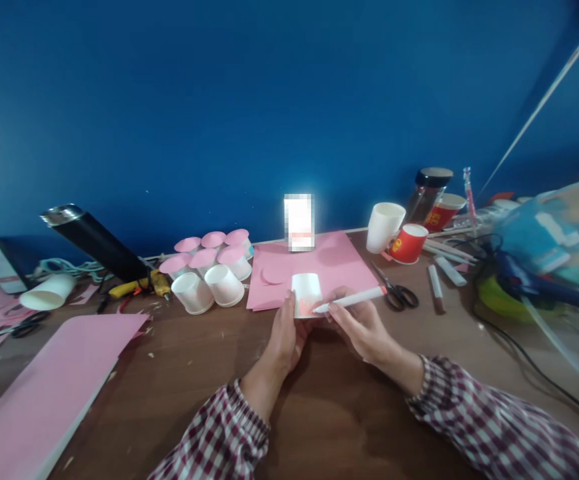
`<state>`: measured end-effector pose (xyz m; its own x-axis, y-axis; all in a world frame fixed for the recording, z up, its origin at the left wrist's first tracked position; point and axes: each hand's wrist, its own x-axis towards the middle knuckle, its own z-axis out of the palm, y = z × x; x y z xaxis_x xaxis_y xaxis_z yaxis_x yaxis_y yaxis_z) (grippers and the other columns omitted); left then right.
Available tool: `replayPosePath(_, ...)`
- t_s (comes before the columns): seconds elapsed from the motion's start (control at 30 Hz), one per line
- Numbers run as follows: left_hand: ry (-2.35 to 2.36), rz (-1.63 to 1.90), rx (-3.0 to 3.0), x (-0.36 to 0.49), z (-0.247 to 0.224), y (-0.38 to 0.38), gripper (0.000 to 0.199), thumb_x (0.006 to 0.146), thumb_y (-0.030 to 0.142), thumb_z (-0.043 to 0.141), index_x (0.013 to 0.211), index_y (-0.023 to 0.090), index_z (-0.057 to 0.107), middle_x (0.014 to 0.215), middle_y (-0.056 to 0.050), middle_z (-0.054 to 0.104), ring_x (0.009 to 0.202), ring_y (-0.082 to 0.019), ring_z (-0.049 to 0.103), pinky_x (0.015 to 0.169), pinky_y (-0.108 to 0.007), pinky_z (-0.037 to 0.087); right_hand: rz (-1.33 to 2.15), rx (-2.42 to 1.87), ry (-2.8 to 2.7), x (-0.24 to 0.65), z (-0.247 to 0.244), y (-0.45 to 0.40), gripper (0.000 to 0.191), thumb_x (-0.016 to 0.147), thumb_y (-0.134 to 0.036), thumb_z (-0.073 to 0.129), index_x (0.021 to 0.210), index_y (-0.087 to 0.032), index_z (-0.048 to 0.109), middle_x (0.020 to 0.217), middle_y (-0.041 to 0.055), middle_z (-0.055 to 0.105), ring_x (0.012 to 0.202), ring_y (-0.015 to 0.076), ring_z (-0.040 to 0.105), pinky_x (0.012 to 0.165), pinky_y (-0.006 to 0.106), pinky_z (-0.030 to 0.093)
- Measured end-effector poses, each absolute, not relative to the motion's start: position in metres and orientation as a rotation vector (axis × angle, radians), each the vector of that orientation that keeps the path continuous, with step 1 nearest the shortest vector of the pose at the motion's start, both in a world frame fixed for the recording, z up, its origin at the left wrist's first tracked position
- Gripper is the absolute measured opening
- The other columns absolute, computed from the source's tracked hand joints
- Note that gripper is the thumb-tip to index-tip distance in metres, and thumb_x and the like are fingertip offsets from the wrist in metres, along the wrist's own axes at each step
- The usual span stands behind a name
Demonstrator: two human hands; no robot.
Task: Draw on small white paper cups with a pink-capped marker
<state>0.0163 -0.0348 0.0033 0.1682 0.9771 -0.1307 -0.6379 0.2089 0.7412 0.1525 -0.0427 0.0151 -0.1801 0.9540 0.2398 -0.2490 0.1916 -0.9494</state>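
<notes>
My left hand (pixel 285 333) is wrapped round the left side and underside of a white paper cup (pixel 306 288). Pinkish-orange colouring shows on the cup's lower part. In my right hand (pixel 364 327) is a white marker (pixel 357 298) with an orange-red end, its tip at the coloured area; whether the tip touches cannot be made out. Behind the cup lie pink paper sheets (pixel 334 257) with a cut pink piece on top. To the left stand several white cups with pink tops (pixel 213 240), and two plain-topped white cups (pixel 224 285) in front of them.
Black scissors (pixel 400 297) lie right of the pink sheets, near two markers (pixel 435 288). A white cup (pixel 385 227) and a red cup (pixel 408 243) stand behind. Left are a black flask (pixel 99 243), a yellow glue gun (pixel 129 289) and pink paper (pixel 79 387).
</notes>
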Motion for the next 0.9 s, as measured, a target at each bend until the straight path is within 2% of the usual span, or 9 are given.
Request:
replayPosePath(0.2, 0.693, 1.249, 0.604, 0.0157, 0.0049, -0.0359, 0.045, 0.087, 0.049, 0.047, 0.103, 0.011, 0.064, 0.096, -0.013, 0.069, 0.086, -0.025, 0.062, 0.08, -0.038, 0.05, 1.255, -0.809, -1.356, 0.1528, 0.0194, -0.0432, 0.013, 0.086, -0.032, 0.06, 0.087, -0.019, 0.06, 0.08, 0.0024, 0.063, 0.069, 0.0123, 0.056, 0.063, 0.023, 0.046)
replayPosePath(0.53, 0.703, 1.258, 0.544, 0.0157, 0.0017, -0.0331, 0.045, 0.087, 0.05, 0.048, 0.103, 0.01, 0.063, 0.093, -0.012, 0.069, 0.084, -0.023, 0.063, 0.08, -0.038, 0.05, 1.291, -0.807, -1.209, 0.1501, 0.0193, -0.0439, 0.017, 0.083, -0.035, 0.063, 0.087, -0.02, 0.058, 0.07, -0.0001, 0.059, 0.058, 0.0101, 0.053, 0.051, 0.02, 0.043)
replayPosePath(0.9, 0.695, 1.252, 0.529, 0.0152, 0.0003, -0.0327, 0.044, 0.085, 0.049, 0.05, 0.103, 0.011, 0.063, 0.093, -0.011, 0.069, 0.083, -0.021, 0.063, 0.079, -0.035, 0.051, 1.269, -0.832, -1.257, 0.1512, 0.0196, -0.0445, 0.016, 0.084, -0.035, 0.063, 0.086, -0.019, 0.059, 0.069, -0.0001, 0.06, 0.059, 0.0107, 0.053, 0.052, 0.021, 0.042)
